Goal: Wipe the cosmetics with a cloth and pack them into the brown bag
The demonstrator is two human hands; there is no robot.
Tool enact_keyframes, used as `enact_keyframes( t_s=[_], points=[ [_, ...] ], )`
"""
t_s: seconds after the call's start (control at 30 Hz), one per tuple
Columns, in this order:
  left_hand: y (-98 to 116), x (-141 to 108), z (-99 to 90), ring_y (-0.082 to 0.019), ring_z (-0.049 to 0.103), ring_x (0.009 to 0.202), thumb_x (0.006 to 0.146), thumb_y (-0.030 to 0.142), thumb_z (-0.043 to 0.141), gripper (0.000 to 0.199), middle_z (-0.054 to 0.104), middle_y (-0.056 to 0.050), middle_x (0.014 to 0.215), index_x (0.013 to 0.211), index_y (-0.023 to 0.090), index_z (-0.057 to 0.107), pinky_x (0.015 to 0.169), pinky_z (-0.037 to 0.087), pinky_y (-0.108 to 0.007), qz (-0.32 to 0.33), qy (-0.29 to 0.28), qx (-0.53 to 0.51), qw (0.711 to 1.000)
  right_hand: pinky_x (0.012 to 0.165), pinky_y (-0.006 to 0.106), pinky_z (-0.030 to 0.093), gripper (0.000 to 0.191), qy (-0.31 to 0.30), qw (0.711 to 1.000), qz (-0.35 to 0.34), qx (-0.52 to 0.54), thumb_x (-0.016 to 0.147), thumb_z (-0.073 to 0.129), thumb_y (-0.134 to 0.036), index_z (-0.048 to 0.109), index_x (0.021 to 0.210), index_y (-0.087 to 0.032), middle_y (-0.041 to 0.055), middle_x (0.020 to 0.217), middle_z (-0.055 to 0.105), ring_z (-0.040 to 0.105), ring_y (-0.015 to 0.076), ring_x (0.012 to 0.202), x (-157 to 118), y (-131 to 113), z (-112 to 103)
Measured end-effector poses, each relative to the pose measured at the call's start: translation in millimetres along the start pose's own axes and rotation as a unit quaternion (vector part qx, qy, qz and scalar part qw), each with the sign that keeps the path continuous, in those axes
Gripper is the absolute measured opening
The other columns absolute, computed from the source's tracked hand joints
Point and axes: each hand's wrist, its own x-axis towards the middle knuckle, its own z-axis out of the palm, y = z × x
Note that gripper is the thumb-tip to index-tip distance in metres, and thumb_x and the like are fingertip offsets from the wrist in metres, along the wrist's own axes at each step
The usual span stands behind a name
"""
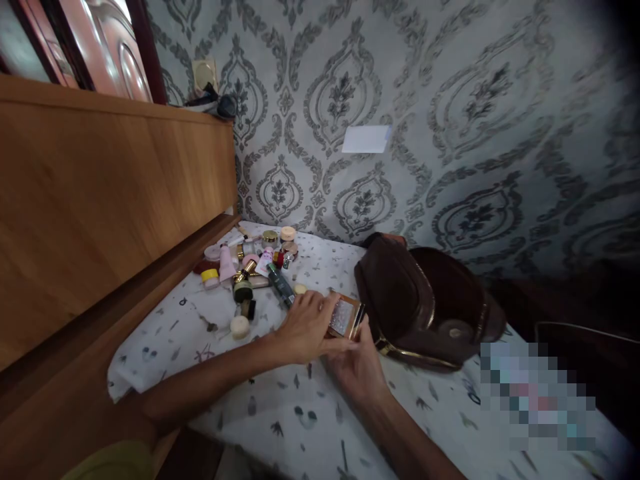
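Note:
A small orange-gold box with a sparkly silver panel [343, 316] is held in both hands above the bed sheet. My left hand [305, 328] grips its left side, fingers curled over the top. From below and the right, my right hand [357, 367] supports it with the thumb along its edge. Close by my left hand lie a dark green tube [280, 285] and a pale round piece [300, 289], partly hidden by the fingers. Just right of the hands rests a dark brown leather bag [395, 293] with gold zips, its top gaping.
Several cosmetics lie in a cluster at the left back, among them a pink tube [227, 263], a yellow-lidded jar [210, 277] and a round white item [239, 327]. A wooden panel [120, 180] borders the left side. The patterned wall [330, 193] stands behind. A blurred patch covers something at right.

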Motion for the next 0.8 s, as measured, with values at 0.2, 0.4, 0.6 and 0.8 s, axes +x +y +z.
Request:
enact_keyframes(
  t_s=[0.2, 0.4, 0.6, 0.8],
  points=[
    [-46, -19, -41.4, -0.028, 0.053, 0.114, 0.096, 0.032, 0.042, 0.028, 0.063, -0.012, 0.116, 0.114, 0.022, 0.061, 0.1, 0.039, -0.044, -0.081, 0.004, 0.139, 0.987, 0.078, 0.039, 0.057, 0.068, -0.037, 0.995, 0.093, 0.029, 0.088, 0.033, -0.073, 0.07, 0.105, -0.018, 0.0141, 0.101, 0.074, 0.071, 0.025, 0.092, -15, 2, -13],
    [-128, -74, -106.5, -0.03, 0.064, 0.09, 0.082, 0.016, 0.049, 0.024, 0.07, -0.01, 0.093, 0.09, 0.024, 0.07, 0.074, 0.045, -0.037, -0.294, -0.048, 0.194, 0.935, 0.073, 0.036, 0.056, 0.067, -0.084, 0.989, 0.119, 0.035, 0.089, 0.034, -0.072, 0.067, 0.112, -0.019, 0.016, 0.105, 0.073, 0.071, 0.0253, 0.094, -18, -2, -12],
    [-145, -107, -106.1, -0.032, 0.06, 0.104, 0.078, 0.035, 0.059, 0.031, 0.065, -0.009, 0.114, 0.107, 0.028, 0.066, 0.079, 0.045, -0.038, -0.324, -0.052, 0.175, 0.928, 0.069, 0.034, 0.056, 0.066, -0.063, 0.986, 0.143, 0.062, 0.092, 0.03, -0.069, 0.067, 0.109, -0.016, 0.0164, 0.102, 0.074, 0.072, 0.0244, 0.089, -19, -2, -11],
    [-146, -104, -91.2, -0.032, 0.056, 0.101, 0.075, 0.025, 0.054, 0.008, 0.061, -0.011, 0.099, 0.079, 0.023, 0.061, 0.086, 0.044, -0.043, -0.314, 0.013, 0.117, 0.942, 0.064, 0.029, 0.056, 0.066, -0.037, 0.984, 0.154, 0.079, 0.094, 0.028, -0.065, 0.07, 0.104, -0.015, 0.0152, 0.095, 0.075, 0.074, 0.0227, 0.083, -22, -7, -5]
  ],
)
